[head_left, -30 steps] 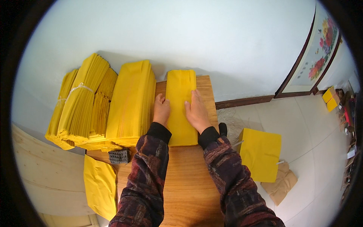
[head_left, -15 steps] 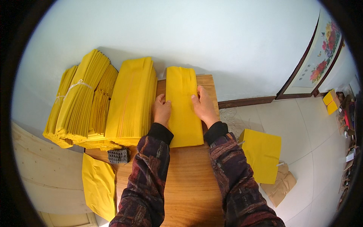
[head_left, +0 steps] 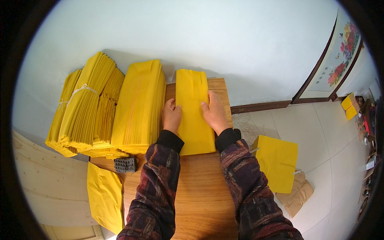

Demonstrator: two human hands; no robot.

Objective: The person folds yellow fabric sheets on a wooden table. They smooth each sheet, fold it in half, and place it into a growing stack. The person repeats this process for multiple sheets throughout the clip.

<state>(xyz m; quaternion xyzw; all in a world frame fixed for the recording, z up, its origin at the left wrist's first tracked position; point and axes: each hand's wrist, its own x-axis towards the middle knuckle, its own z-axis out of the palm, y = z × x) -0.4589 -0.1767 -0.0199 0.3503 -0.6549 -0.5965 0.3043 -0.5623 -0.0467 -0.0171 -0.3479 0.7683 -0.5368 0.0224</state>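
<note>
A small stack of folded yellow sheets (head_left: 193, 120) lies lengthwise on the wooden table (head_left: 200, 188). Along its left edge my left hand (head_left: 172, 115) is closed, thumb on top and fingers curled at the side. My right hand (head_left: 216, 113) grips the right edge the same way, its thumb resting on the top sheet. The fingertips of both hands are partly hidden. Just left of my left hand stands a taller pile of folded yellow sheets (head_left: 138, 104), with an orange line down its top.
Farther left are yellow bundles (head_left: 82, 104) tied with white string. A dark grey textured block (head_left: 125, 164) sits at the table's left edge, above a hanging yellow sheet (head_left: 105, 196). Right of the table are a yellow box-like thing (head_left: 277, 164) and a brown bag (head_left: 297, 194). A wall rises behind.
Almost nothing differs. My right hand and its thumb have shifted very slightly left on the stack; the left hand stays in place.
</note>
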